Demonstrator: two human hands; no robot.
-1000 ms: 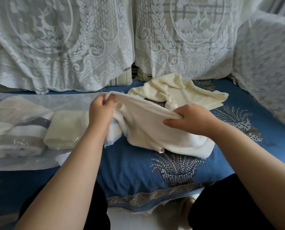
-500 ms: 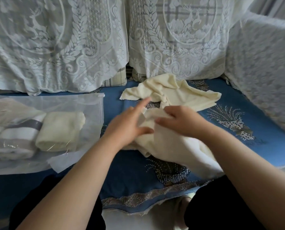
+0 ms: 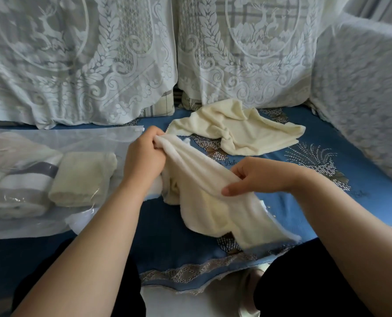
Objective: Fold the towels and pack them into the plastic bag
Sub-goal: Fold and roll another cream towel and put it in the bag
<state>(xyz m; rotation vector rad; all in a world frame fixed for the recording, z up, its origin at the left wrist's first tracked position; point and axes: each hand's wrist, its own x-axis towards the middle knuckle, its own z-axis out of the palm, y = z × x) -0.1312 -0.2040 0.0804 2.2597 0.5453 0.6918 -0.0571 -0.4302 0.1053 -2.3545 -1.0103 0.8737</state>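
Note:
A cream towel point(image 3: 215, 202) hangs stretched between my two hands above the blue seat. My left hand point(image 3: 144, 156) grips its upper left end. My right hand point(image 3: 256, 175) pinches its top edge near the middle, and the loose part droops toward me. A second cream towel point(image 3: 240, 129) lies crumpled farther back. At the left lies the clear plastic bag point(image 3: 94, 136) with a folded cream towel point(image 3: 83, 179) and a grey-striped white towel point(image 3: 19, 186) inside.
The blue patterned seat cover point(image 3: 179, 243) has a lace hem at its front edge. White lace-covered cushions point(image 3: 80, 58) stand along the back. A lace-draped armrest point(image 3: 362, 88) closes off the right side. My dark-clothed knees sit below the front edge.
My left hand, open half a second ago, now grips the towel's left end and has pulled it up and to the left. The towel is stretched out between both hands.

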